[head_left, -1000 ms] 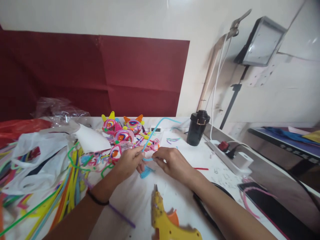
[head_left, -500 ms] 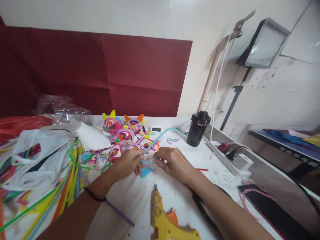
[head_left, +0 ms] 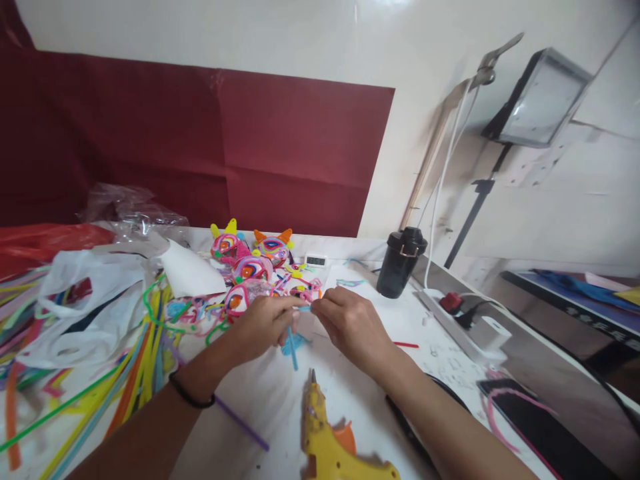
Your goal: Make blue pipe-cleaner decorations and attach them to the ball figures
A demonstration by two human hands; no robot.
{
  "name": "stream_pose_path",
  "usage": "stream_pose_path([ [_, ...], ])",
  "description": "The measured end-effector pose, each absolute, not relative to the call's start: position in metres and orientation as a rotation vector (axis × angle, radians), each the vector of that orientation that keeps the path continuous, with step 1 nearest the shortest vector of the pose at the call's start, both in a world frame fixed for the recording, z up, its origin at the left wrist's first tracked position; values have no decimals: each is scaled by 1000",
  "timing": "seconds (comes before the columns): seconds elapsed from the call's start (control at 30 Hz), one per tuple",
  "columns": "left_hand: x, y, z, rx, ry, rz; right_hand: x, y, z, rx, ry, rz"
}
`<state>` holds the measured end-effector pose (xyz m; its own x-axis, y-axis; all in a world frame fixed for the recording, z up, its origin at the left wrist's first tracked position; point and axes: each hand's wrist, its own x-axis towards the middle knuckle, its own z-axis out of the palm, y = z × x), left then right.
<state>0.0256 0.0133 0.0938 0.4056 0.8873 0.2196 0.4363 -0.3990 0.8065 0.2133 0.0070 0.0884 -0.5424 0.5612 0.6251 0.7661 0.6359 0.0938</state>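
Note:
Between my two hands runs a light-blue pipe cleaner (head_left: 294,353); one end hangs down below my left fingers. My left hand (head_left: 264,327) is closed on it in a pinch. Close beside it, my right hand (head_left: 347,320) pinches the same pipe cleaner, its fingertips partly hidden. A blue coiled piece (head_left: 300,343) lies on the table just under my hands. Nearer to me a yellow glue gun (head_left: 320,427) with an orange trigger points its nozzle towards my hands.
Several colourful masks (head_left: 253,270) stand at the back beside a small digital clock (head_left: 316,261). Loose pipe cleaners (head_left: 145,353) and a white plastic bag (head_left: 90,307) crowd the left. A black cup (head_left: 401,262), a power strip (head_left: 467,333) and a phone (head_left: 545,427) are on the right.
The pipe cleaner's long raised loop is gone from behind my hands, and a short end now points down towards me. My right hand has come closer to my left fingers.

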Motion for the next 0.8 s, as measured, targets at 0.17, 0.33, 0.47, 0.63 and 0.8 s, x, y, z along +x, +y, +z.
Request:
stream_pose_path([
  [0.17,20,25,79,1778,1067,809,215,9,87,-1237,-2248,-221],
  [0.33,23,23,77,1685,1152,689,214,11,81,-1282,-2249,-86],
  [0.47,28,21,77,1698,1181,701,213,13,76,-1244,-2271,-46],
  [0.63,29,20,72,1806,1145,744,210,13,73,-1233,-2268,19],
  [0.8,23,19,72,1861,1114,744,211,16,72,-1164,-2177,177],
])
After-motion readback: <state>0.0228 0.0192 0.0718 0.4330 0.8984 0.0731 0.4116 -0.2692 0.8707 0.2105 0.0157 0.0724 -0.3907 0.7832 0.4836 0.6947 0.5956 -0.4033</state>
